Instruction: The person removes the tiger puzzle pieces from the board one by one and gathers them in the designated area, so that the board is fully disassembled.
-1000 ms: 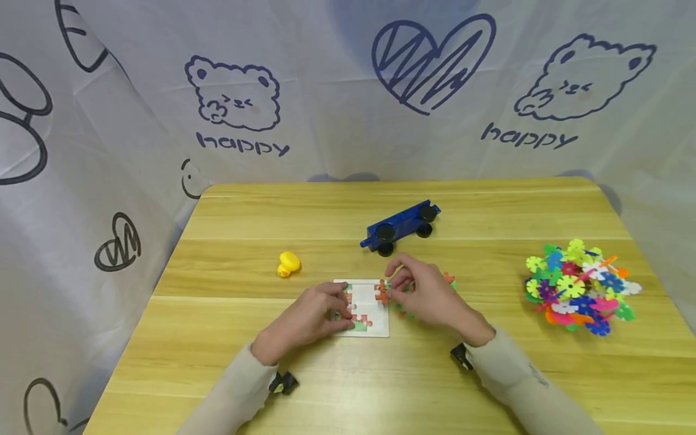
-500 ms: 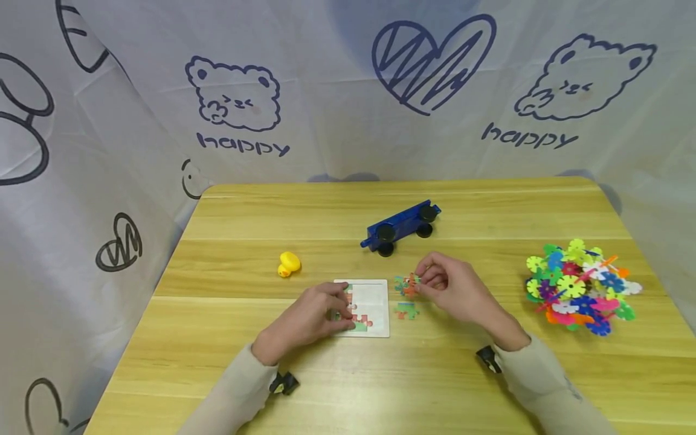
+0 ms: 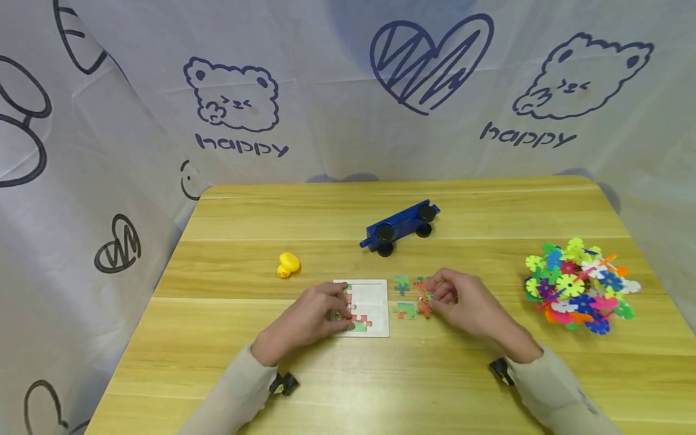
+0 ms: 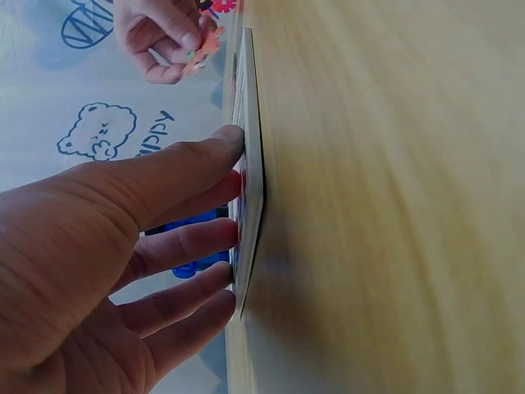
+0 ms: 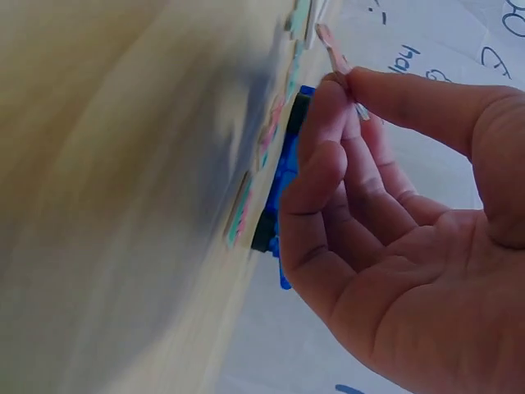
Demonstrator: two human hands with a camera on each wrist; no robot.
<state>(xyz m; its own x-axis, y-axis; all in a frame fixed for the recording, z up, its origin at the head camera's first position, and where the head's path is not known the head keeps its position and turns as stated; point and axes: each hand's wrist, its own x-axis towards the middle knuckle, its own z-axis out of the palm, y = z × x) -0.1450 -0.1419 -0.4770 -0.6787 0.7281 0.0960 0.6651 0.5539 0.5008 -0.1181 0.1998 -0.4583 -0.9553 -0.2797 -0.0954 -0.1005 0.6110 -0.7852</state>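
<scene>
My left hand (image 3: 307, 317) rests its fingertips on the left part of a white puzzle board (image 3: 375, 301). Several puzzle pieces (image 3: 360, 323) lie in the board along its left and lower sides, partly hidden by that hand. In the left wrist view, thumb and fingers touch the board with the fingers fairly straight. To the right of the board, my right hand (image 3: 467, 305) pinches an orange puzzle piece (image 5: 330, 49) between thumb and index finger, above the table. Loose green-and-orange puzzle pieces, one (image 3: 401, 284) behind another (image 3: 405, 310), lie nearby; one more is partly covered by the right hand.
Behind the board, a blue toy wagon (image 3: 401, 222) with black wheels lies tipped over. A yellow toy duck (image 3: 289, 264) sits to the left. A pile of colourful plastic flower-shaped pieces (image 3: 579, 287) stands at the right. A printed white cloth (image 3: 337, 121) hangs behind the table.
My right hand has moved right from above the board, past the loose pieces, then slightly nearer to me, with an orange piece in its fingers. The left hand stays put.
</scene>
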